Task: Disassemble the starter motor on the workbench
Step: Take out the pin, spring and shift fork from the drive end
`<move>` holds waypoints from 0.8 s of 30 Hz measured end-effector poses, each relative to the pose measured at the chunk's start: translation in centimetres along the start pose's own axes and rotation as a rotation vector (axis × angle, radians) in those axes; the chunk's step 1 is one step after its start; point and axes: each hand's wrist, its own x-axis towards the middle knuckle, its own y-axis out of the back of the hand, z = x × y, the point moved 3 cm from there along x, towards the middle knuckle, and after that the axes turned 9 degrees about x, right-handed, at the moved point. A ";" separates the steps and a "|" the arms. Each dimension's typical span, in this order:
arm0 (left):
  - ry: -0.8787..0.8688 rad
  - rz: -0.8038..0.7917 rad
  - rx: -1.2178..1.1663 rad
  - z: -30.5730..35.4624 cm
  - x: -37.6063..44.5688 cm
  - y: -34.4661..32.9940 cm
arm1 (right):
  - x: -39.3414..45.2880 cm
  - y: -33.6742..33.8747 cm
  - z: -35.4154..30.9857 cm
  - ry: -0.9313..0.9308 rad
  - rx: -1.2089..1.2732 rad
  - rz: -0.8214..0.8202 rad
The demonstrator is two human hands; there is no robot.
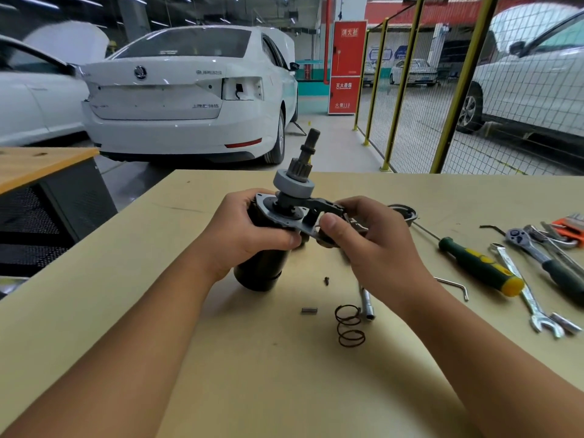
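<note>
Both forearms are reaching in from six o'clock, meeting over the tan workbench [126, 311]. In the head view, the left hand [246, 229] is wrapping round the smooth black cylinder of the starter motor [262, 263], its long axis tilting toward one o'clock, ribbed pinion shaft uppermost. At three o'clock of that grip, the right hand [363, 238] is pinching the grey metal lever bracket [319, 213]. A coiled spring [349, 325] is lying at six o'clock
</note>
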 end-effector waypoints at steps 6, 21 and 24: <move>0.005 -0.009 0.072 0.6 -0.2 0.3 | 0.1 0.1 0.6 0.008 0.037 -0.036; -0.181 0.069 0.003 3.4 -0.9 1.3 | 0.6 -0.6 -0.8 0.255 -0.370 -0.046; -0.203 0.049 0.028 4.0 -0.9 1.9 | 0.7 -1.2 -1.1 0.253 -0.308 -0.058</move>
